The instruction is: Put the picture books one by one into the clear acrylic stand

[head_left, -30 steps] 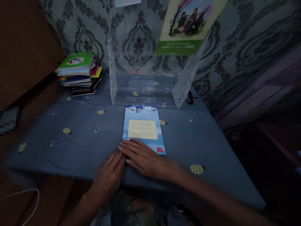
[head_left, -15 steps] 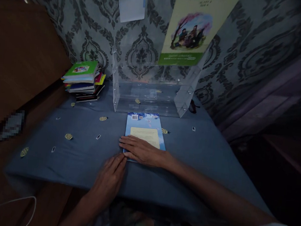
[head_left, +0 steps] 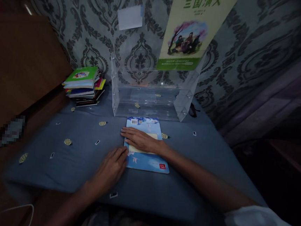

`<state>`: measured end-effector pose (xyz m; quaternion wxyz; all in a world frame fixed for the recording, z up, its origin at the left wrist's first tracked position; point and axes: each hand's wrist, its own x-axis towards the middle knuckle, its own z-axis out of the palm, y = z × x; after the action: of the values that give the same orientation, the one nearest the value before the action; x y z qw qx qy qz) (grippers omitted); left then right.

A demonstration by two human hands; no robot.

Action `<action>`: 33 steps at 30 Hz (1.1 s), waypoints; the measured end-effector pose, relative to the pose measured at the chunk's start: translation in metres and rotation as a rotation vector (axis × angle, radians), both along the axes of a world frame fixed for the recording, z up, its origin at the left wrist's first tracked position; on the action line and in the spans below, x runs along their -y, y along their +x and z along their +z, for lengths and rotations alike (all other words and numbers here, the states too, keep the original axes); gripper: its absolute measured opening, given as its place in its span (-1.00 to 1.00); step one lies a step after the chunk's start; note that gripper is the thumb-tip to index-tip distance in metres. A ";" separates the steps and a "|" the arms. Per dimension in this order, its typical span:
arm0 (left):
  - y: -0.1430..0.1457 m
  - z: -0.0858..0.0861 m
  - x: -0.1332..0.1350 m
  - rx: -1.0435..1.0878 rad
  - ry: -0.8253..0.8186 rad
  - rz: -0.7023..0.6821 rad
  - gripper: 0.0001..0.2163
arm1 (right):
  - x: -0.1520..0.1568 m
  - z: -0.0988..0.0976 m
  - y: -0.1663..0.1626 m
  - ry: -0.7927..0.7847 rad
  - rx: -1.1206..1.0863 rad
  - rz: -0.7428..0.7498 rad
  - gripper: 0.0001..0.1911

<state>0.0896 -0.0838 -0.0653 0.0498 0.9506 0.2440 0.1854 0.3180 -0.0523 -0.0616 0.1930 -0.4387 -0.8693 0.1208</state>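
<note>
A blue paperback book (head_left: pixel 146 164) lies on the table, its back cover up, with a barcode at the far end and a small red logo near the close right corner. My right hand (head_left: pixel 141 140) rests flat across the middle of the cover, fingers stretched out to the left and hiding part of a pale text panel. Along the book's left edge is my left hand (head_left: pixel 112 164), palm down with fingers extended close together, the tips touching the edge. Nothing is seen gripped in either hand.
Just beyond the book stands a clear acrylic rack (head_left: pixel 148 110), with a tall green-and-cream book (head_left: pixel 188 39) upright at its upper right. A stack of books (head_left: pixel 81 86) sits at the back left. The blue tablecloth (head_left: pixel 82 167) has pineapple prints. Dark glasses (head_left: pixel 193 110) lie beside the rack.
My right hand has slid farther up the cover, away from me, uncovering the lower part with the red logo. My left hand has shifted slightly up the left edge. The view has tilted up a little.
</note>
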 end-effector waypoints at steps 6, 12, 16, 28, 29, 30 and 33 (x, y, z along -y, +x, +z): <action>0.016 0.010 -0.030 -0.022 -0.028 -0.021 -0.68 | -0.023 -0.003 0.009 0.014 0.042 -0.030 -0.55; 0.035 0.008 -0.054 0.010 -0.020 -0.018 -0.73 | -0.033 -0.008 0.016 0.071 0.053 -0.092 -0.58; 0.037 0.003 -0.049 0.032 -0.009 0.022 -0.74 | -0.028 -0.008 0.010 0.090 0.074 -0.105 -0.57; 0.010 -0.002 -0.002 -0.050 0.034 0.020 -0.68 | 0.018 -0.012 -0.012 0.099 0.056 -0.059 -0.54; 0.010 -0.001 -0.001 -0.054 0.043 0.017 -0.68 | 0.017 -0.011 -0.011 0.091 0.053 -0.055 -0.54; 0.011 -0.001 -0.001 -0.056 0.052 0.017 -0.68 | 0.016 -0.010 -0.010 0.086 0.045 -0.053 -0.54; 0.012 -0.002 -0.003 -0.054 0.074 0.016 -0.69 | 0.008 -0.008 -0.006 0.076 0.019 -0.075 -0.54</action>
<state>0.1019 -0.0812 -0.0674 0.0064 0.9545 0.2457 0.1689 0.3122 -0.0606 -0.0700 0.2055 -0.4646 -0.8580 0.0762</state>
